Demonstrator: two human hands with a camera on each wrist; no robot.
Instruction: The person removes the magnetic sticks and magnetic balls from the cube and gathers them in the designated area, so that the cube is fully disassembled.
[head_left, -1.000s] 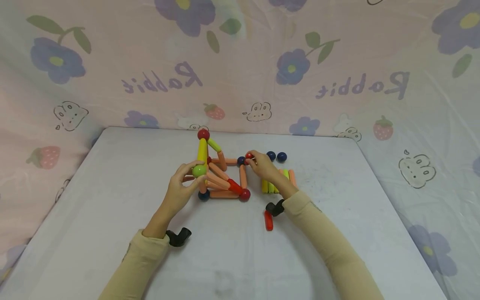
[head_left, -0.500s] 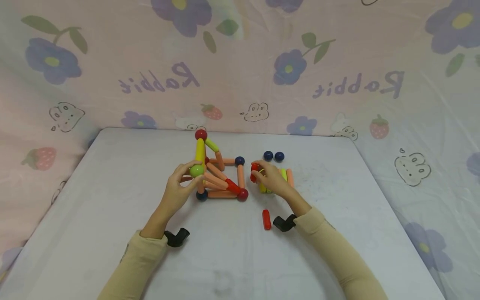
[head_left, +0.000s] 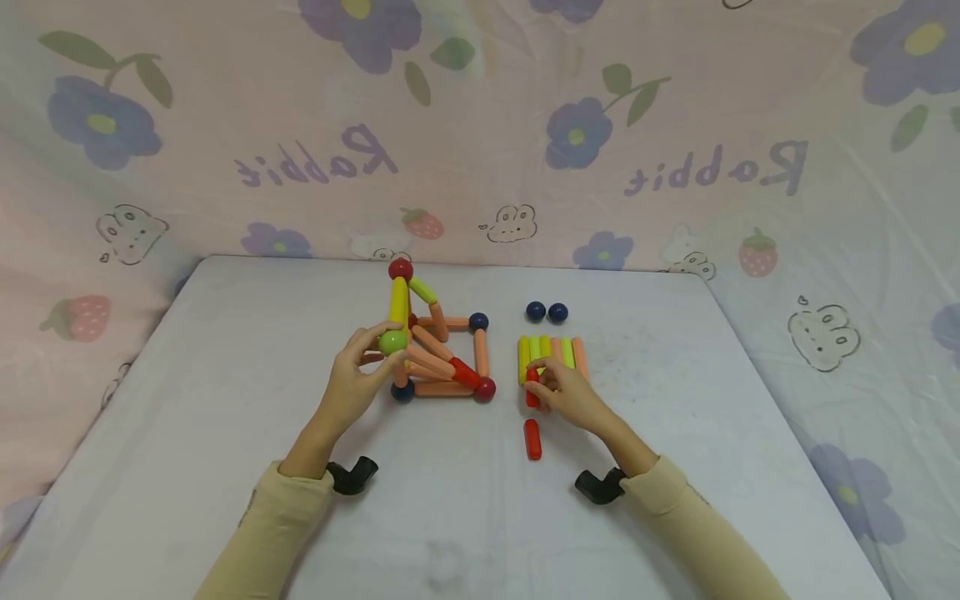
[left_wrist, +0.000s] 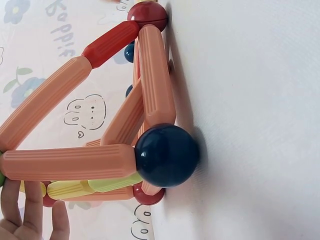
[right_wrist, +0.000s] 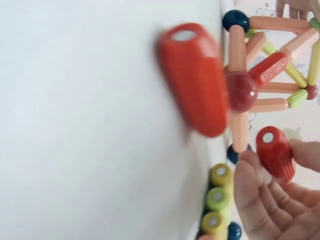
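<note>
A frame of magnetic rods and balls stands left of centre in the head view. My left hand (head_left: pixel 362 364) pinches its light green ball (head_left: pixel 393 342) between thumb and fingers, below a yellow rod (head_left: pixel 398 298) topped by a dark red ball (head_left: pixel 401 269). Peach rods (head_left: pixel 444 389) form the base, joined at dark blue balls (left_wrist: pixel 167 155) and a dark red ball (head_left: pixel 484 388). My right hand (head_left: pixel 572 398) pinches a short red rod (right_wrist: pixel 275 152) between thumb and fingers. A second short red rod (head_left: pixel 532 439) lies on the white table just nearer than that hand.
Several yellow, green and peach rods (head_left: pixel 545 345) lie side by side beyond my right hand, partly covered by it. Behind them sit two dark blue balls (head_left: pixel 536 312). A patterned curtain (head_left: pixel 480 125) hangs along the far table edge.
My right hand has come away from the frame's far right blue ball, carrying the short red rod nearer and to the right. My left hand stays at the green ball.
</note>
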